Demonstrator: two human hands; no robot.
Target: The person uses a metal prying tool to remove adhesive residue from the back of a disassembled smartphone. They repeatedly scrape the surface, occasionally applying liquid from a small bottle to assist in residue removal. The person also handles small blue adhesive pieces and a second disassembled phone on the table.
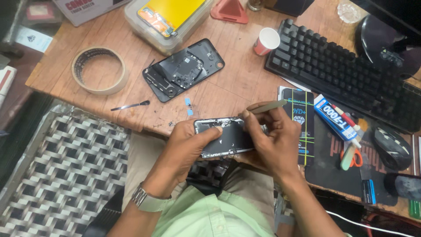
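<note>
My left hand (pixel 186 147) grips an opened phone body (pixel 228 139) by its left end, thumb lying across its top edge. My right hand (pixel 272 136) supports the phone from the right and holds a flat grey pry tool (pixel 267 105) with its tip at the phone's upper edge. The phone's dark inner side faces up, over my lap at the wooden table's (pixel 237 83) front edge. A second opened phone (pixel 184 69), showing its black inner frame, lies on the table further back.
Tweezers (pixel 130 105) and a tape roll (pixel 100 70) lie at left. A red paper cup (pixel 266 41) and black keyboard (pixel 346 74) sit at right, with a glue tube (pixel 335 117), screen-protector pack (pixel 302 127) and mouse (pixel 391 147). A clear box (pixel 169 19) stands behind.
</note>
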